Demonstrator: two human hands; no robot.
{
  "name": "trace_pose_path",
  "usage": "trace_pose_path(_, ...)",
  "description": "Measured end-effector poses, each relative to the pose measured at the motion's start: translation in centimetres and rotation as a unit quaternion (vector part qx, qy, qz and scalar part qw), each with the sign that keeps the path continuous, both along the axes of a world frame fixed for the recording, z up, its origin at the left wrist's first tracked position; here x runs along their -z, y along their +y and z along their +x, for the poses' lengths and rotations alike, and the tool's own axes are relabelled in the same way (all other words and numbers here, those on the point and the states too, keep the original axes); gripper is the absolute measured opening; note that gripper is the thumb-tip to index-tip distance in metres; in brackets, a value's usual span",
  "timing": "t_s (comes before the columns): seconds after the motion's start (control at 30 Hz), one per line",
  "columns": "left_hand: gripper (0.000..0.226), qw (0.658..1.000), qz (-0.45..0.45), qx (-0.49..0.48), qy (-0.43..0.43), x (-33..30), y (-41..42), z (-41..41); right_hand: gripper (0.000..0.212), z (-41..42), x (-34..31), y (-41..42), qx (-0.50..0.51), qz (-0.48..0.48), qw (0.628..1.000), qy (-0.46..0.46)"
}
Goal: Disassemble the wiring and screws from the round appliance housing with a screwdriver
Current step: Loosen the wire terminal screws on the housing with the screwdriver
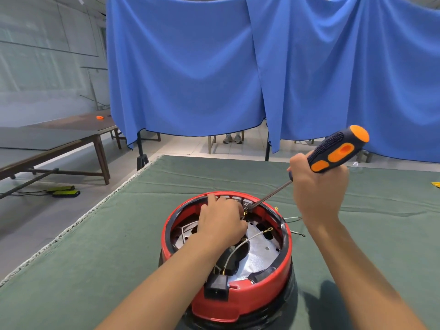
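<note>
Housing: the red round housing [240,291] stands in front of me on the green cloth of the tabletop [95,258], open side up. I see a silver metal plate inside it and a black socket block [217,288] on the near rim.
Screwdriver: I hold the screwdriver [333,153] tilted, with the black and orange handle up to the right and the metal shaft going down to the left. The tip meets a small brass terminal at the far inner wall of the housing, just beside my left hand.
Right hand: my right hand [317,186] is above the tabletop, behind and to the right of the housing. Its fingers are wrapped around the lower part of the handle.
Left hand: my left hand [221,220] reaches inside the housing, at the far side. The fingers are bent down near the terminal; I cannot tell if they pinch something or only rest there.
Wires: one white wire [240,246] with a ring end curves over the silver plate, from the near side to the right. Two more thin wires [294,225] lie on the cloth, just right of the housing.
Surroundings: blue curtains [214,67] hang behind the tabletop, and long brown tables [59,144] stand at the left.
</note>
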State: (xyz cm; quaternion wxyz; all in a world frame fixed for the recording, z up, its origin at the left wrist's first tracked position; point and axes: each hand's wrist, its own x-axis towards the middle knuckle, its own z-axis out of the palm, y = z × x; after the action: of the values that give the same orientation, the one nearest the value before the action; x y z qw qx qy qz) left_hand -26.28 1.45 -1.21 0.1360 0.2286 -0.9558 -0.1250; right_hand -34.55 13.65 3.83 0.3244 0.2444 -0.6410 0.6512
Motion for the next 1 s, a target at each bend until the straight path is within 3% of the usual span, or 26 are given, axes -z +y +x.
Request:
trace_pose_path(0.23,0.029,1.0,0.022,-0.002,-0.005,0.1,-0.1,-0.1,0.025,-2.3,0.5,0.4,0.008,-0.075,0.991,-0.106)
trace_pose_path(0.67,0.029,0.999,0.036,-0.001,0.002,0.2,-0.2,-0.1,0.022,-4.5,0.9,0.5,0.011,-0.12,0.97,-0.211)
trace_pose_path(1.0,0.028,0.999,0.048,0.002,0.002,0.1,-0.4,0.1,0.034,0.0,-1.0,-0.5,-0.011,-0.069,0.998,0.008)
